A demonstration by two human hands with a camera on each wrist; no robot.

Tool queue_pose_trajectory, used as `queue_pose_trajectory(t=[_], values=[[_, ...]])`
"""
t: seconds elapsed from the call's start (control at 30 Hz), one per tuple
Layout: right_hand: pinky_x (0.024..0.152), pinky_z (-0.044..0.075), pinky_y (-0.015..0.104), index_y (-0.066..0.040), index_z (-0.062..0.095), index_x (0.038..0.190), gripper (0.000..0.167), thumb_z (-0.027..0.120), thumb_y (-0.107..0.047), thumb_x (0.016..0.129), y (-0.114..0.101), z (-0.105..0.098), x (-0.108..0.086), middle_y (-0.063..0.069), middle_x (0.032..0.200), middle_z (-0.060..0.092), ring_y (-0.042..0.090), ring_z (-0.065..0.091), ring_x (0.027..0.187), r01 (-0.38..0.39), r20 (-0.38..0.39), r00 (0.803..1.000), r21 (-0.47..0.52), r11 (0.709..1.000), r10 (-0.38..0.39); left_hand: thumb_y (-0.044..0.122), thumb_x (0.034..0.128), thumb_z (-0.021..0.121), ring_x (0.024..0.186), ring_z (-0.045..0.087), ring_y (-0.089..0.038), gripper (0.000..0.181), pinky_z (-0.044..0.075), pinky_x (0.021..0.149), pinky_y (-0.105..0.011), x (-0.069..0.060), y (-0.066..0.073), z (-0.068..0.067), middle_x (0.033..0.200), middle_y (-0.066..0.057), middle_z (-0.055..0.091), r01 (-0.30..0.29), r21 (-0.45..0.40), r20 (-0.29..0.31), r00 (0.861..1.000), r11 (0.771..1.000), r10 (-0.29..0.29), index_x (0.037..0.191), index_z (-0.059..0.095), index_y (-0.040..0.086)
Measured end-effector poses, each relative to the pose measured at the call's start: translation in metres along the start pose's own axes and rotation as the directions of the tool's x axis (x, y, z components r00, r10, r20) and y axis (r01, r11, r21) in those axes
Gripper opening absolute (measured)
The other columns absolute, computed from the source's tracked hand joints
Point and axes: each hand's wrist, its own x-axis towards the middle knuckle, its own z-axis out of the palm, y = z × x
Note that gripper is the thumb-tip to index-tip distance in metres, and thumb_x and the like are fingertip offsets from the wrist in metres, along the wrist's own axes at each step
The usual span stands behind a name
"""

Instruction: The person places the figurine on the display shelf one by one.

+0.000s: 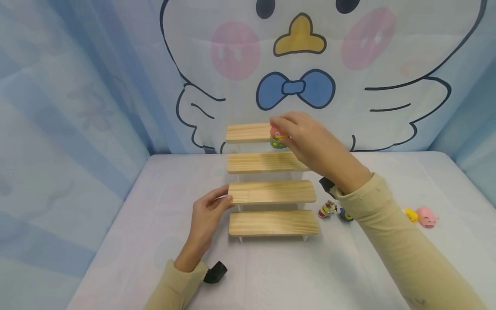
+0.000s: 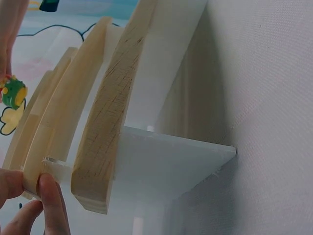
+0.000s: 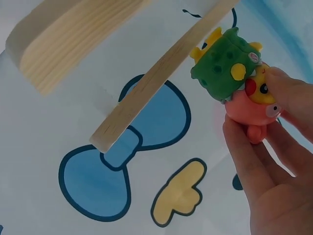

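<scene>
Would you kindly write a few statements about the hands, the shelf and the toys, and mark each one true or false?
1. The right hand holds a green-and-pink toy near the top board. True.
2. The left hand grips the top board. False: it grips the left end of the board second from the bottom.
3. The wooden shelf has four boards. True.
4. The pink toy lies left of the shelf. False: it lies to the right of the shelf.
5. A yellow toy lies beside the pink toy. True.
</scene>
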Motion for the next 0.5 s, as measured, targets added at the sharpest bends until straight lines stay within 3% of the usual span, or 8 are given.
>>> queue_pose_trajectory(t=[0.5], values=[[0.104,0.052,0.044,0.000,0.056,0.137,0.046,0.068,-0.003,0.093,-0.002,0.003,0.020,0.017,0.129,0.061,0.032,0.057,0.119,0.055,-0.007,0.998,0.052,0.997,-0.055,0.008,0.0933,0.070,0.097,0.070,-0.015,0.034,0.060,0.089,-0.027,0.000,0.000,0.000,0.126,-0.014,0.065,0.016,0.006,-0.009,1.000,1.000,-0.016,0.127,0.066,0.003]])
